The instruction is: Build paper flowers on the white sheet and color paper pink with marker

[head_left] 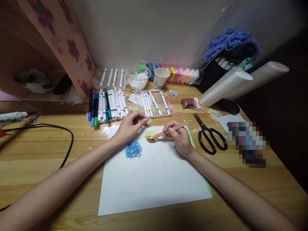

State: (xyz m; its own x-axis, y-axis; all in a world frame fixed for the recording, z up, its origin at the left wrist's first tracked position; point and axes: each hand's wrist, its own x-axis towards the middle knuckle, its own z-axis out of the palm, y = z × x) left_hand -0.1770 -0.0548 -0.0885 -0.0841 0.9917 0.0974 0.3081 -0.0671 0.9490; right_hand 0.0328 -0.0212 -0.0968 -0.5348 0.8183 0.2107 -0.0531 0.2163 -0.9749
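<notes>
As far as the white sheet (154,179) shows, progress: about mid-way, at a guess. A blue pile (133,149) and a smaller yellow pile (150,133) of shavings are already heaped up, while most of the sheet is left bare.
Left to do: hard to call, tbh. The brown piece (151,140) isn't covered with anything yet, and both piles look barely dipped into.
Brown piece: a small, dark, rounded blob, laid flat on the sheet right under the yellow pile, touching its edge, between the two hands.
Wooden stick (172,130): flat, pale and slanted, with its lower tip pressed onto the brown piece.
Right hand (180,139): fingers are closed round the stick's upper half, pen-style.
Left hand (128,128): thumb and forefinger are pinched on a pale scrap (148,121) just above the yellow pile, with the other fingers curled in.
Blue pile: crumbly and fluffy, heaped near the left wrist, apart from the brown piece.
Around: scissors (209,136) are laid right of the sheet, marker pens (108,106) are lined up behind it, and a paper cup (160,77) is parked at the back of the desk (48,166).
</notes>
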